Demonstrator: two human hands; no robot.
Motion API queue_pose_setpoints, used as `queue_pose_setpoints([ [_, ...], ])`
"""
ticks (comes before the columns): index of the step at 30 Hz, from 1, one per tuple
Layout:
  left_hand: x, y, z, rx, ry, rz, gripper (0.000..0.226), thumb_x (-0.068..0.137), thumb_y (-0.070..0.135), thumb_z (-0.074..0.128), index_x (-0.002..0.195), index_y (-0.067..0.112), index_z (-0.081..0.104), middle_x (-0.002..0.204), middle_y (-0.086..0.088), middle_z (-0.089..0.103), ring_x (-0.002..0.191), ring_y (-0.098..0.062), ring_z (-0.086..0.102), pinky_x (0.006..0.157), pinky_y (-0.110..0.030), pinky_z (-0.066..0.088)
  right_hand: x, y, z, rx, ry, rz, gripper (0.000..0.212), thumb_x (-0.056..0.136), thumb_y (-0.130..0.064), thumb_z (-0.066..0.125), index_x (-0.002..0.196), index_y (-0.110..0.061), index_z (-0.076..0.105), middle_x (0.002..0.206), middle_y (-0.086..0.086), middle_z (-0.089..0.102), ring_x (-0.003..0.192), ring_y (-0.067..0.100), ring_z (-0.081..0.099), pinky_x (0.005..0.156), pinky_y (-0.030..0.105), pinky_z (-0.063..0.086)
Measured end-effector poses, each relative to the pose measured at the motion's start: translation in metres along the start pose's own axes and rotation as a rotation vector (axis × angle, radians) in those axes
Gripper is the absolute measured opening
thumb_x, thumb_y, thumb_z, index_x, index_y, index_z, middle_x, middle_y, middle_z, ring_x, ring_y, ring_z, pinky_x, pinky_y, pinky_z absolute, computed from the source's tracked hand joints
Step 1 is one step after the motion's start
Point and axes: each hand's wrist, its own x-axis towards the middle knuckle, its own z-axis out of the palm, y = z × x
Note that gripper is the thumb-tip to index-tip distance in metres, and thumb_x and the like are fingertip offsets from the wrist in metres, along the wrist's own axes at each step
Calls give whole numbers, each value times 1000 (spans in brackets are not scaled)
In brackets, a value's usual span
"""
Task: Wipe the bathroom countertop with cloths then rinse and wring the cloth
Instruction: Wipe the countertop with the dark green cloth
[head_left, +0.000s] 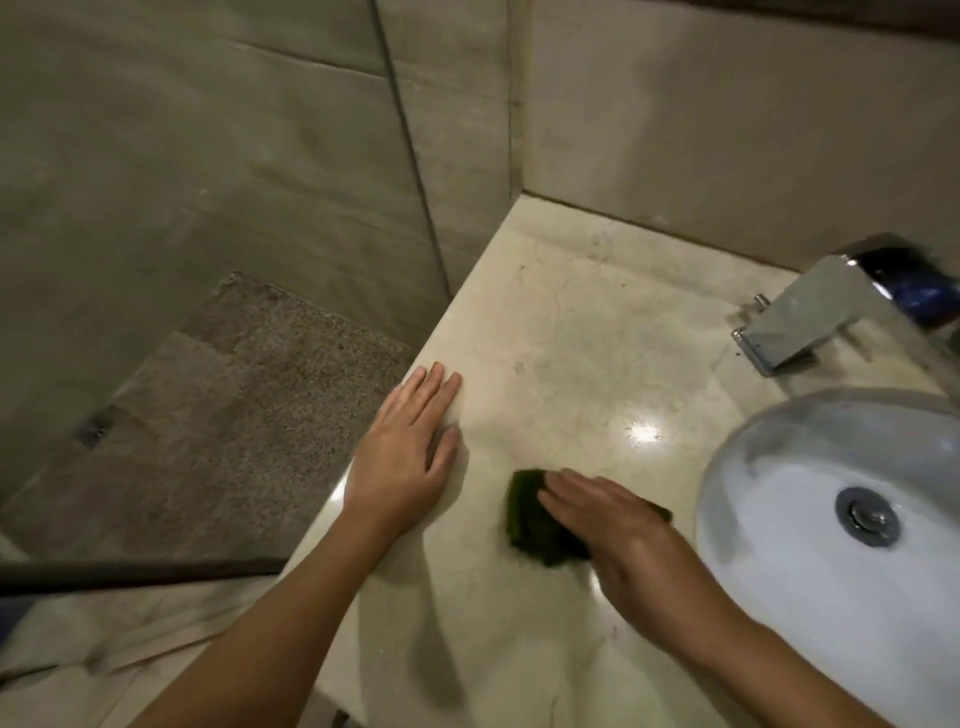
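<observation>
with the left hand flat on the bench and the right hand pressing the cloth open-palmed, the ungripped cloth could slide out mid-wipe.

Brown mat lower left; chrome tap nr basin.

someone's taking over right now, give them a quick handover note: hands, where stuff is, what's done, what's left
Left hand: flat on the countertop near its left edge, holding nothing.
Right hand: straight fingers pressing the dark green cloth onto the countertop, just left of the sink.
Faucet: behind the sink, no water seen running.
Done: wiping is under way; how much is covered cannot be told.
Left: finish the countertop, then rinse and wring the cloth at the sink.
</observation>
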Motion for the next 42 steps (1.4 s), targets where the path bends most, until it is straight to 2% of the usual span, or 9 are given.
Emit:
queue_pose_setpoints([
  [3, 0, -2, 2, 5, 23, 9, 56, 95, 41, 25, 146, 21, 31, 154, 4, 26, 144, -8, 13, 117, -33, 14, 11, 33, -25, -13, 66, 130, 63, 79, 15, 54, 133, -15, 49, 137, 0, 47, 129, 18, 45, 110, 34, 31],
  [7, 1, -4, 5, 13, 11, 20, 56, 95, 41, 24, 147, 21, 30, 154, 4, 24, 144, -8, 12, 118, -31, 11, 58, 32, -15, -55, 203, 250, 49, 82, 8, 51, 128, -7, 55, 135, 12, 50, 125, 25, 47, 107, 38, 30],
  [13, 1, -3, 4, 48, 4, 12, 58, 95, 43, 21, 148, 22, 27, 155, 5, 23, 144, -7, 10, 118, -27, 7, -29, 6, -22, -42, -51, 40, 64, 78, 7, 57, 135, -24, 48, 141, -4, 44, 134, 8, 35, 113, 25, 23],
  [18, 1, -3, 4, 40, 42, 35, 56, 94, 38, 28, 146, 19, 32, 153, 2, 27, 143, -11, 16, 114, -17, 1, 48, 41, -28, -34, 216, 306, 51, 83, 11, 54, 130, -10, 53, 137, 10, 47, 128, 29, 44, 109, 38, 29],
  [23, 0, -2, 0, 17, 38, 16, 55, 95, 37, 32, 147, 22, 29, 153, 5, 25, 143, -8, 14, 114, -18, 3, -9, -10, 0, -19, 26, 124, 58, 80, 5, 52, 133, -17, 51, 140, -1, 45, 133, 12, 37, 112, 31, 26],
  [26, -1, -2, 0, -7, 64, 36, 54, 93, 35, 35, 145, 19, 34, 152, 2, 30, 142, -8, 17, 115, -21, 8, -26, -7, -11, 27, -3, 124, 59, 81, 2, 52, 134, -24, 49, 141, -6, 46, 134, 5, 35, 111, 28, 27],
  [32, -17, -17, -14, -41, 66, 20, 54, 94, 36, 35, 145, 19, 34, 150, 12, 23, 140, -2, 14, 112, -18, 13, 24, -3, -2, 3, 85, 255, 50, 87, 2, 57, 133, -17, 51, 140, -4, 44, 133, 11, 37, 112, 22, 21],
  [37, -36, -37, -19, -98, -74, -135, 59, 91, 57, 22, 146, 42, 12, 155, 11, 18, 141, -2, 10, 112, -31, 21, 97, -17, 16, -20, 83, 234, 45, 96, -10, 44, 139, -23, 42, 147, -7, 32, 138, 9, 26, 115, 24, 11],
  [42, -39, -37, -18, -144, -76, -148, 57, 90, 57, 21, 145, 46, 7, 155, 13, 18, 142, -4, 12, 112, -31, 20, 86, -55, 36, -56, -68, 26, 47, 87, -9, 53, 132, -23, 52, 140, 1, 48, 128, 22, 45, 107, 41, 35],
])
